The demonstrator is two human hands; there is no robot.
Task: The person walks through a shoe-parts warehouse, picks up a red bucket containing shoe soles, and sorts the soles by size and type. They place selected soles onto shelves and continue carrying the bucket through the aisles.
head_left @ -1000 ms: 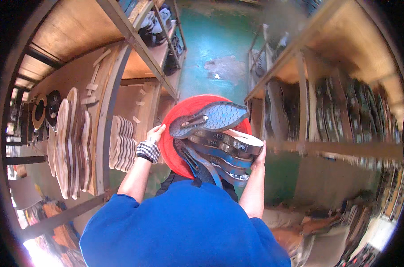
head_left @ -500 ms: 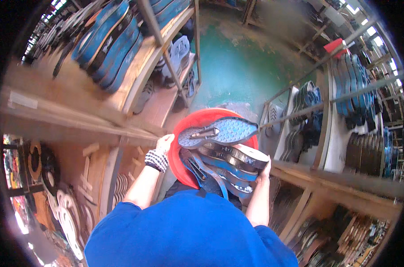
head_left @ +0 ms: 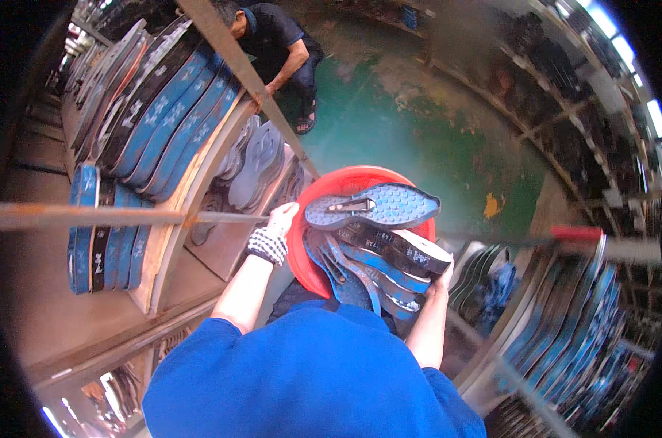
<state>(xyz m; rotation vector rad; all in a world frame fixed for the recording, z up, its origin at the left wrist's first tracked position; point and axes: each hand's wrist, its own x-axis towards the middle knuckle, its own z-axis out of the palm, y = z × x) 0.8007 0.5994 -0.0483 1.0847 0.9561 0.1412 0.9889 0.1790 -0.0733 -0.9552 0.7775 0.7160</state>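
A round red basin (head_left: pixel 338 177) is in front of my body, loaded with shoe soles. My left hand (head_left: pixel 281 218), with a black-and-white patterned band at the wrist, is closed on its left rim. On top lies a blue-grey shoe sole (head_left: pixel 397 204), its scaled tread facing up. Beneath it several black and blue soles are stacked on edge, among them a black sole with a pale top (head_left: pixel 418 250). A dark blue sole (head_left: pixel 356 281) leans at the near side. My right hand (head_left: pixel 438 283) is closed at the right ends of the stack; its fingertips are partly hidden.
A shelf rack on the left carries rows of blue and black soles (head_left: pixel 163 109) and grey soles (head_left: pixel 260 157). Its metal post (head_left: pixel 225 47) stands close by. Another person (head_left: pixel 283 51) crouches beyond it. More racked soles (head_left: pixel 564 314) are at the right, beside the green floor (head_left: pixel 397 124).
My view has turned and moved along the aisle, bringing the crouching person into sight at the upper left. The basin has come along, with both hands keeping the same grip.
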